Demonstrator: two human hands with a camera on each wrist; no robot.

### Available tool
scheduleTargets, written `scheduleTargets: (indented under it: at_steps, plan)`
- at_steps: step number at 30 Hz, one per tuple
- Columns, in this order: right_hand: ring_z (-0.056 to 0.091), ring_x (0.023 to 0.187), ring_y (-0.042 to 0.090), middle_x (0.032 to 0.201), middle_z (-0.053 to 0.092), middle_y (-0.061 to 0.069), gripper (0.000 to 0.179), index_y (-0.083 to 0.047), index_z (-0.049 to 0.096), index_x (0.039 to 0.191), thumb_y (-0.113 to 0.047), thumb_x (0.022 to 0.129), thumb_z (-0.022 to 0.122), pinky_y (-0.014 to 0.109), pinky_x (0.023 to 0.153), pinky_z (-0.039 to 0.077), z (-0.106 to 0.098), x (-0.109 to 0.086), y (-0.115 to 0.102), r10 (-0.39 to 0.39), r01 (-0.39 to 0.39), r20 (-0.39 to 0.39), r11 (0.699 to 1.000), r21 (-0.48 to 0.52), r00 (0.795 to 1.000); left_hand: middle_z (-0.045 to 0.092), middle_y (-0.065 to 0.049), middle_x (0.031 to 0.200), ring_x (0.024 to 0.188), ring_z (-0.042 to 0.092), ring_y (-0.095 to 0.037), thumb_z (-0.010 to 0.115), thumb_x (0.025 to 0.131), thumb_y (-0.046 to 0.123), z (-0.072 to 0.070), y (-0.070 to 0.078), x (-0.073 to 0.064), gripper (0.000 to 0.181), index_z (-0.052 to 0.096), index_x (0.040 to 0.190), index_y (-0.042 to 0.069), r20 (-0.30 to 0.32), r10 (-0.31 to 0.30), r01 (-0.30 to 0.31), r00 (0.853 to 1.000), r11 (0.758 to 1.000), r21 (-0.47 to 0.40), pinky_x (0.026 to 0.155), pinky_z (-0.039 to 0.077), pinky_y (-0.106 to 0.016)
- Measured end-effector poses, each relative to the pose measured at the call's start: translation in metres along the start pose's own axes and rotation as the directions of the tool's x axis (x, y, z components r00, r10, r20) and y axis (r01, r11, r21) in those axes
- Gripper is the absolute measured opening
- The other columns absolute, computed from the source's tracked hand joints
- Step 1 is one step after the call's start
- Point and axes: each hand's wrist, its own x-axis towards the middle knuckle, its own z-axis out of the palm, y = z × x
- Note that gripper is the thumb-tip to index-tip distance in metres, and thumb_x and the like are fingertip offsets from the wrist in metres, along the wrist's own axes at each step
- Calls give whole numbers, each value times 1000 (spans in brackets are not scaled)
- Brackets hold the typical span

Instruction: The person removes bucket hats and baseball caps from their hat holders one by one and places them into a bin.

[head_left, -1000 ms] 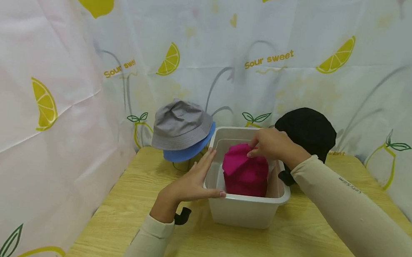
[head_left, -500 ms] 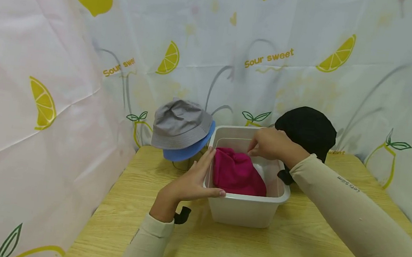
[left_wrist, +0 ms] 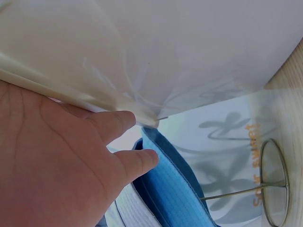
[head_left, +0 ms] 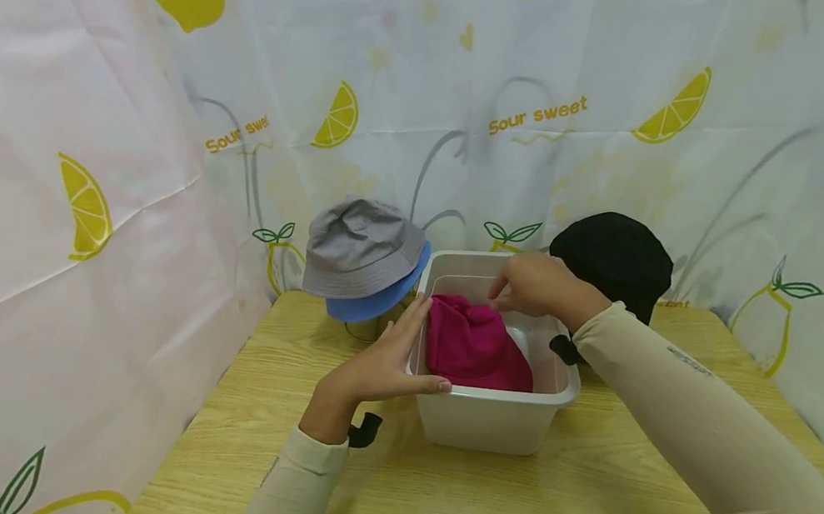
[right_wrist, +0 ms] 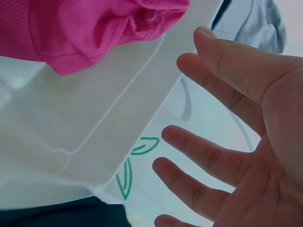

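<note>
A magenta cap (head_left: 478, 349) lies in the left part of a white plastic basin (head_left: 485, 425). My left hand (head_left: 378, 368) rests at the basin's near left corner, thumb along the front rim and straight fingers against the left side. In the left wrist view, two fingertips (left_wrist: 124, 122) show by the basin's outer wall. Over the basin's back right part hovers my right hand (head_left: 543, 287), apart from the cap. The right wrist view shows its fingers (right_wrist: 203, 158) spread and relaxed, with nothing held; the cap's crumpled edge shows at upper left.
Left of the basin, a grey bucket hat (head_left: 363, 248) sits over a blue hat (head_left: 377, 302) on a wire stand (left_wrist: 274, 184). A black hat (head_left: 611, 257) stands behind the basin at right. A lemon-print curtain (head_left: 403, 55) borders the wooden table (head_left: 248, 449).
The magenta cap has dropped from my right hand's fingers and settled leftward in the basin. My right hand has let go and shifted slightly left. The left hand stays put.
</note>
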Motion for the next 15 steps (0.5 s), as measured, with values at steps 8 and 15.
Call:
scheduleTargets:
  at_steps: [8,15]
  plan:
    - [66,117,29,130,72,10,38,-17,76,128,-29,92,80,50,98,56,5,15,-18,-43,42,68,999,15,997,-17,20,170,160,-8,-13,72,81,74,0,-1,1,124,-10,165,34,1,1,-1,1000,1000,11,126,2,-66]
    - [67,113,29,130,71,11,57,-14,65,141,-22,88,84,46,95,59,22,27,-27,-132,127,146,991,45,980,-14,16,172,160,-7,-13,72,80,74,0,-2,1,124,-9,165,35,-1,5,-5,1000,1000,2,126,3,-65]
